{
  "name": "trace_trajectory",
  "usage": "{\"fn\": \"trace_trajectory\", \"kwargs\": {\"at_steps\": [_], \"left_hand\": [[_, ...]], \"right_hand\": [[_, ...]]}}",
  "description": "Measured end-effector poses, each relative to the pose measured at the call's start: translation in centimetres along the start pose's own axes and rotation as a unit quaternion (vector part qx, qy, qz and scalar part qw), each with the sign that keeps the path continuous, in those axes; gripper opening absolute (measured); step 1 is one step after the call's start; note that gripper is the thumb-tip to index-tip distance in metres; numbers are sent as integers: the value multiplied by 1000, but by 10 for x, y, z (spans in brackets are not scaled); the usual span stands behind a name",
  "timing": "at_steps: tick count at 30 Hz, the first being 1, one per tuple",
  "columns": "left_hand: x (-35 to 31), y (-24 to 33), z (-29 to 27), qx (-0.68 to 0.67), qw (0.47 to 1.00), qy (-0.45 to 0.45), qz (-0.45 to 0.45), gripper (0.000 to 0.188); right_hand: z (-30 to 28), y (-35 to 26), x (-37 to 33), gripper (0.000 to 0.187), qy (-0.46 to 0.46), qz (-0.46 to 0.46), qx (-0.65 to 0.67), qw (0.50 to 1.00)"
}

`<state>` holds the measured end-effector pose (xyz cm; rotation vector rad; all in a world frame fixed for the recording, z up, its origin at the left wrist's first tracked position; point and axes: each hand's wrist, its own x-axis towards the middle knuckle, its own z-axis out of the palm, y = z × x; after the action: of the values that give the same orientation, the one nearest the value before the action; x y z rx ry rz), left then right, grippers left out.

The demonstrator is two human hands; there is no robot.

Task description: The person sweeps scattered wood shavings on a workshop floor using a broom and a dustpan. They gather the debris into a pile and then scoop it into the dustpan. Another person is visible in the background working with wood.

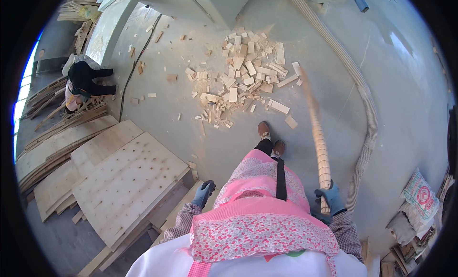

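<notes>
My right hand (331, 198), in a blue-grey glove, is wrapped round a long tan stick (322, 159) ringed with spiral bands. The stick reaches forward over the floor, and its far end is smeared by motion beside the wood scraps. At my left side hangs my left hand (203, 194), in a grey-blue glove with dark finger coating. Its fingers are loosely bent and apart, with nothing visible in them. Ahead of my feet lies a pile of pale wood offcuts (248, 67), with sawdust and smaller pieces scattered round it.
A spotted plywood sheet (131, 181) lies on stacked boards (62, 143) at left. A ribbed hose (367, 100) curves along the right, with a white printed sack (421, 200) beyond. A black cable (138, 62) crosses the floor. Another person (86, 81) bends over boards at far left.
</notes>
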<state>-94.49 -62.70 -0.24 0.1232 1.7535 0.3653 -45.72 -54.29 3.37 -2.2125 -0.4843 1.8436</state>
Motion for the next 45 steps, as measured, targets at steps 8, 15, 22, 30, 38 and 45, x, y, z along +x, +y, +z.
{"fn": "trace_trajectory", "kwargs": {"at_steps": [8, 15, 22, 30, 38, 45], "left_hand": [[45, 51, -6, -82, 996, -35, 28, 40], [38, 35, -22, -164, 985, 41, -35, 44], [60, 45, -5, -78, 997, 13, 4, 39], [44, 73, 20, -152, 987, 50, 28, 37], [16, 9, 70, -158, 980, 89, -84, 42], [-37, 26, 201, -169, 976, 126, -54, 32]], "right_hand": [[-18, -58, 21, 19, 81, 142, 417, 894], [-42, -96, 44, 21, 22, 126, 447, 885], [-22, -102, 52, 19, 22, 143, 303, 942], [-37, -135, 47, 32, 86, 87, 155, 980], [-147, -142, 168, 27, 32, 119, 171, 978], [-112, -183, 272, 25, -477, 170, 246, 826]]}}
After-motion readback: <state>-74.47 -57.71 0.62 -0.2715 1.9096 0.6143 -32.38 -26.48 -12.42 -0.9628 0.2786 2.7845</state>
